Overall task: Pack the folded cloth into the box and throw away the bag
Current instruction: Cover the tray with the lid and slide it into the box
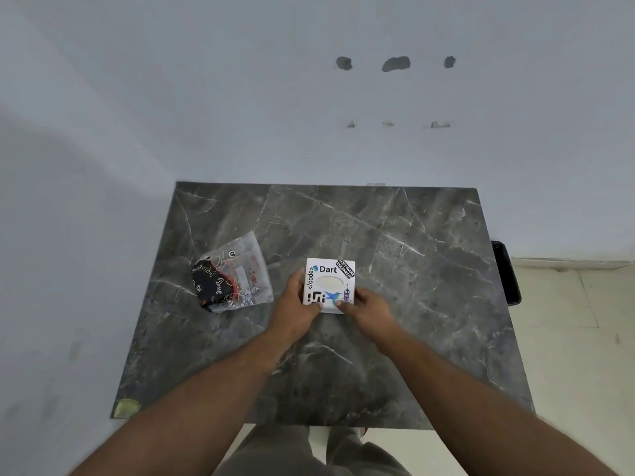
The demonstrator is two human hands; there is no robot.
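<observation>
Both hands, left hand (pixel 298 297) and right hand (pixel 364 304), closed on stickered white box (pixel 329 285) mid-table (pixel 412 235). Box shut; opening judged in hand. Cloth (pixel 211 286) seen inside clear bag (pixel 240 273), near left edge; extraction needed next.

Table (pixel 395 242) top looked like dark grey marble-pattern stone, smooth, faint sheen, white veins. Bag (pixel 247 269) was clear crinkled plastic, glossy. Cloth (pixel 214 285) inside it was black printed fabric, matt. Box (pixel 330 283) was white, smooth, card or plastic unclear, covered with printed stickers. Wall (pixel 240 97) was matt painted plaster, chipped patches.
</observation>
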